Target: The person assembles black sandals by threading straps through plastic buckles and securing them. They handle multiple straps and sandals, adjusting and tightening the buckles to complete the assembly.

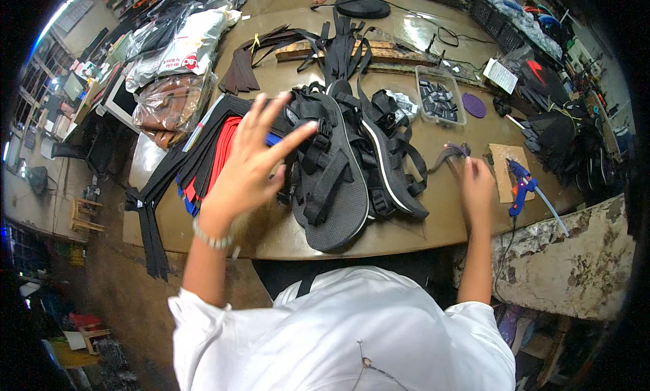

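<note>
My left hand (252,147) is raised with its fingers spread, beside and partly in front of a pile of black strap sandals; it holds nothing. The nearest sandal (332,208) lies sole-down with a textured footbed, black webbing straps and a buckle. Next to it, another sandal (389,164) with a white line along its sole rests tilted on its edge. Off to the right, my right hand (478,182) is closed, its fingertips pinching the end of a narrow dark strap (447,154) over the table.
A blue glue gun (521,188) lies on cardboard at the right. A clear bin (439,100) holds black buckles, near a purple coil (474,105). Black and red strap bundles (215,154) lie left. A webbing roll (363,6) and wrapped bags (177,66) sit farther back.
</note>
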`<action>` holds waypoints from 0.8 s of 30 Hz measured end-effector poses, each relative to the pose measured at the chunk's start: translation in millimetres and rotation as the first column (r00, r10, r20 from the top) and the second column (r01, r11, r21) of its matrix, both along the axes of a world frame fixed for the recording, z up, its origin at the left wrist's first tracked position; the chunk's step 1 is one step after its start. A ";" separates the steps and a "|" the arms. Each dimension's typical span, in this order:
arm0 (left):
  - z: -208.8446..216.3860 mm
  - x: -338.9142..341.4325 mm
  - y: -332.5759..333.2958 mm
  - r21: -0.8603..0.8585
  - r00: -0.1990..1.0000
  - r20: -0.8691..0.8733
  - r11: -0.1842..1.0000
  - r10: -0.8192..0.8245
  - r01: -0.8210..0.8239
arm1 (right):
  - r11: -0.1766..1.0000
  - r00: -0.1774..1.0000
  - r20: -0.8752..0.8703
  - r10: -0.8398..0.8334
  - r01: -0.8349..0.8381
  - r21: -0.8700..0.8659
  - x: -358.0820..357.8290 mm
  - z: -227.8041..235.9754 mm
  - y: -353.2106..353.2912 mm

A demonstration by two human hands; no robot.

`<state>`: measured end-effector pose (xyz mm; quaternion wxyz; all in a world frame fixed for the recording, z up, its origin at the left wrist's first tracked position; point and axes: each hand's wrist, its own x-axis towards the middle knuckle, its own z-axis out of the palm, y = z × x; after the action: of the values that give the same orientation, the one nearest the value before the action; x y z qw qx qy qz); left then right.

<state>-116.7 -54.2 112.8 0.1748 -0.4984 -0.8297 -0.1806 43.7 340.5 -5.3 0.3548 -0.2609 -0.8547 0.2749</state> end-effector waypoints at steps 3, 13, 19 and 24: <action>2.2 -37.0 22.2 -0.227 0.965 -0.091 0.949 -0.245 0.220 | 0.982 0.999 -0.017 -0.038 0.034 -0.187 -1.8 -12.8 9.9; 52.3 -60.8 11.5 -0.563 0.804 -0.141 0.715 -0.578 0.415 | 0.989 1.000 0.021 0.001 0.002 -0.149 0.0 -14.3 6.9; 59.6 -38.8 28.1 -0.158 0.891 -0.374 0.964 -0.259 0.214 | 0.988 1.000 0.016 -0.015 0.017 -0.156 -1.7 -13.5 4.6; 20.2 -39.7 57.5 -0.002 0.975 -0.206 0.996 -0.084 0.086 | 0.994 0.996 0.024 0.083 -0.085 0.067 -1.3 -9.3 9.4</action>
<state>-156.4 3.3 133.0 0.2535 -0.5488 -0.7844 -0.1385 42.4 349.9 -14.5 0.3427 -0.2153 -0.8774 0.2576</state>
